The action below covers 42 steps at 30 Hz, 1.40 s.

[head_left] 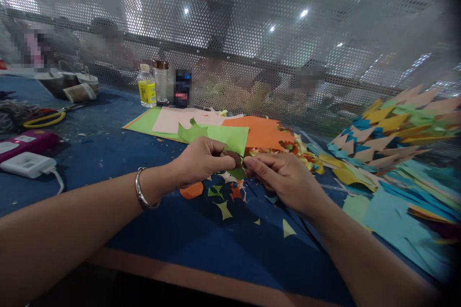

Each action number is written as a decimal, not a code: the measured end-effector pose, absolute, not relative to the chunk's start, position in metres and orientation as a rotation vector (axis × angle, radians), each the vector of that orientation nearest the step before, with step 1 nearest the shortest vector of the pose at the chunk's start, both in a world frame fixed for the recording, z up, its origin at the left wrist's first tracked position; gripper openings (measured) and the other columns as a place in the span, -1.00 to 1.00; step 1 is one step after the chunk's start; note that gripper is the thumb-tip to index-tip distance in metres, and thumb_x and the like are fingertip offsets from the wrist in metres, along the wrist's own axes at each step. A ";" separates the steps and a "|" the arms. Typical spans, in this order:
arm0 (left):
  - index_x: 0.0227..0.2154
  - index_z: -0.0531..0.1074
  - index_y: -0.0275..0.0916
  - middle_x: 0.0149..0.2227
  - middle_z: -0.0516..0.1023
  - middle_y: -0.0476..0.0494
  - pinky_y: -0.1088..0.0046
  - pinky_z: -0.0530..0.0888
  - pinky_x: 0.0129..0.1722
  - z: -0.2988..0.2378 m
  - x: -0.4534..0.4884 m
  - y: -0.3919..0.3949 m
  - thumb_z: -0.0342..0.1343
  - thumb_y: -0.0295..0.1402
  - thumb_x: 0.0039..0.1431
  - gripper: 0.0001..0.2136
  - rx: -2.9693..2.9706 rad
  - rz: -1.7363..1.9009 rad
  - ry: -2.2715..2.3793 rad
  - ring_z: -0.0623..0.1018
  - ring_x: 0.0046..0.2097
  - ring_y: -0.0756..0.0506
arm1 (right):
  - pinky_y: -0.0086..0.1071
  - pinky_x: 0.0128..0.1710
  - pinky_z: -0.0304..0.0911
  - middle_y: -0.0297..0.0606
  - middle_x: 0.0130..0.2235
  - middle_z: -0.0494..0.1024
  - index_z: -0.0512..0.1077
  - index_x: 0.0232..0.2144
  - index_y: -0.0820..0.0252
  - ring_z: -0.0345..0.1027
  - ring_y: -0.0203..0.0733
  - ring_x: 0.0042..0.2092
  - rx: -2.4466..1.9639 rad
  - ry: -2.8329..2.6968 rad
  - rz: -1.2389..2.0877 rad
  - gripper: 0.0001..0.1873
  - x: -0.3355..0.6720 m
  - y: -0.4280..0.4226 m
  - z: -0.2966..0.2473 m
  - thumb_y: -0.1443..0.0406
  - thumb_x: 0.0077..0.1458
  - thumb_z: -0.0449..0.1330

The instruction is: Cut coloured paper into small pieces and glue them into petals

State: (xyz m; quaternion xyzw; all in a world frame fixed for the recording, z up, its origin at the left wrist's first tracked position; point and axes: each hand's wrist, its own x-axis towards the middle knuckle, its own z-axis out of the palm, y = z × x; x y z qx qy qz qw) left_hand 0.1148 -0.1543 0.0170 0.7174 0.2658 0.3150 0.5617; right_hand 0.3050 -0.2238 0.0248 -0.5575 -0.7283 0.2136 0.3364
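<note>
My left hand [204, 162], with a silver bangle at its wrist, is closed in a pinch on a small brown round piece [234, 157] above the table. My right hand [275, 172] is also pinched, its fingertips right at the other edge of that piece. Whatever lies between the right fingertips is too small to make out. Just behind both hands is a bright green paper sheet [230, 135] with a curved, cut edge. Below them, small paper offcuts [224, 209] and an orange paper piece [192, 190] lie on the blue tabletop.
Orange paper [252, 129] and pink paper [173, 120] lie behind the hands. A bottle [147, 88] and a glass tumbler [162, 86] stand further back. Spiky folded paper [389, 129] fills the right side. Left are a white adapter [27, 165] and yellow-handled scissors [45, 119].
</note>
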 end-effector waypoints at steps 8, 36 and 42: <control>-0.55 0.57 -0.27 -0.55 0.49 -0.07 0.43 0.30 -0.42 0.020 0.114 -0.154 0.12 -0.40 -0.06 -0.87 1.773 0.757 0.674 0.41 -0.44 -0.01 | -0.42 -0.60 -0.10 -0.43 -0.67 0.13 0.34 -0.60 0.18 0.00 -0.37 -0.61 -1.482 -1.939 0.481 -0.44 0.304 -0.224 0.025 -0.11 0.19 0.02; -0.49 0.60 -0.31 -0.59 0.45 -0.04 0.47 0.12 -0.56 0.016 0.109 -0.149 0.10 -0.39 -0.08 -0.82 1.891 0.634 0.710 0.25 -0.55 0.07 | -0.40 -0.52 -0.02 -0.40 -0.62 0.21 0.34 -0.60 0.17 0.09 -0.33 -0.54 -1.478 -1.991 0.488 -0.50 0.303 -0.225 0.026 -0.03 0.21 0.05; -0.48 0.60 -0.34 -0.60 0.46 -0.04 0.51 0.13 -0.57 0.018 0.110 -0.148 0.10 -0.38 -0.08 -0.81 1.849 0.651 0.763 0.22 -0.55 0.08 | -0.41 -0.56 -0.09 -0.44 -0.63 0.11 0.26 -0.62 0.17 0.00 -0.36 -0.57 -1.515 -1.956 0.512 -0.46 0.303 -0.225 0.026 -0.08 0.19 0.04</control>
